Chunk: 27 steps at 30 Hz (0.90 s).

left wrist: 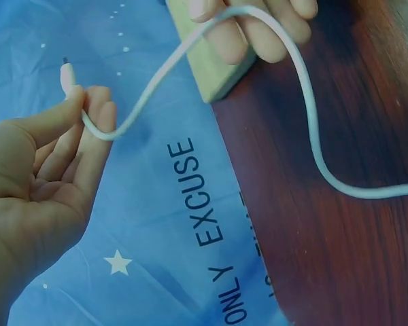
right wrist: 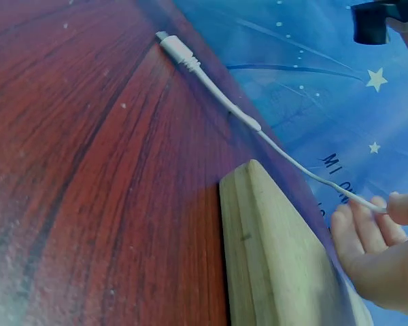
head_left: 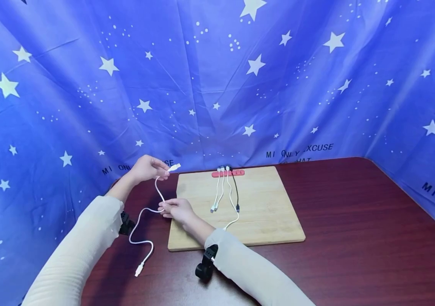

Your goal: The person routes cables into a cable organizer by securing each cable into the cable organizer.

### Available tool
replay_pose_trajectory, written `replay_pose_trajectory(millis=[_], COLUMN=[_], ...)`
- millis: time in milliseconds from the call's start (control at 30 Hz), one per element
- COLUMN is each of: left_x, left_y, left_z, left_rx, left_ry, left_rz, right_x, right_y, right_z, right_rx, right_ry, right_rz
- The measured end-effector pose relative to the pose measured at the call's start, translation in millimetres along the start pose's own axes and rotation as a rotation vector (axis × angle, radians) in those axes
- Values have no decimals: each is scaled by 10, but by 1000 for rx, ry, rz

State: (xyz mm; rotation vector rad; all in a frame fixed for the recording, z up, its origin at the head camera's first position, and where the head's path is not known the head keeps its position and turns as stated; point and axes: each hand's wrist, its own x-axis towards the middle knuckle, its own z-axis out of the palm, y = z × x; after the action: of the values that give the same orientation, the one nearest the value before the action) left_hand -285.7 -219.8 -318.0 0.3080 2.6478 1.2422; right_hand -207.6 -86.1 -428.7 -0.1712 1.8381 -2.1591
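A white USB cable (head_left: 139,243) runs between both hands over the left side of the table. My left hand (head_left: 148,169) pinches it just behind the white plug (head_left: 174,167), which points up and to the right. Lower down, my right hand (head_left: 179,210) pinches the cable's middle between thumb and fingers, over the board's left edge. From there the cable curves down to its other connector (head_left: 139,269), near the front left. In the left wrist view the cable (left wrist: 315,122) arcs from one hand to the other. The right wrist view shows the far connector (right wrist: 177,47).
A wooden board (head_left: 267,204) lies on the dark red table (head_left: 355,212). At its back edge a red cable holder (head_left: 239,172) carries several white cables (head_left: 230,191) and a black cable (head_left: 235,191). A blue star-patterned curtain (head_left: 202,85) hangs behind and at the sides.
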Motion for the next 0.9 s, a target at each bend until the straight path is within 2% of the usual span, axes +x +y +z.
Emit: replay_pose_trajectory(millis=[100, 233, 267, 333, 467, 500, 533, 733, 900], left_x=[24, 56, 138, 149, 154, 73, 66, 41, 59], left_y=[-36, -148, -304, -359, -404, -276, -272, -247, -245], left_z=[-1, -31, -53, -71, -81, -69, -69, -78, -52], left_rx=[-147, -303, -370, -420, -434, -403, -406, -498, -596], left_ry=[7, 18, 0, 9, 36, 56, 53, -8, -6], left_rz=[-21, 0, 38, 41, 5, -41, -57, -120, -125], right_x=[3, 8, 8, 7, 1, 1, 0, -16, -57], right_y=[-3, -18, -24, -40, -69, -76, -83, -106, -127], right_z=[-47, -104, -119, -149, -222, -241, -260, -365, -443], right_rx=[72, 143, 158, 195, 245, 253, 254, 246, 214], right_ry=[-31, -47, -49, -54, -79, -86, -96, -144, -141], right_rz=[4, -7, -9, -8, -6, -4, -5, 17, 41])
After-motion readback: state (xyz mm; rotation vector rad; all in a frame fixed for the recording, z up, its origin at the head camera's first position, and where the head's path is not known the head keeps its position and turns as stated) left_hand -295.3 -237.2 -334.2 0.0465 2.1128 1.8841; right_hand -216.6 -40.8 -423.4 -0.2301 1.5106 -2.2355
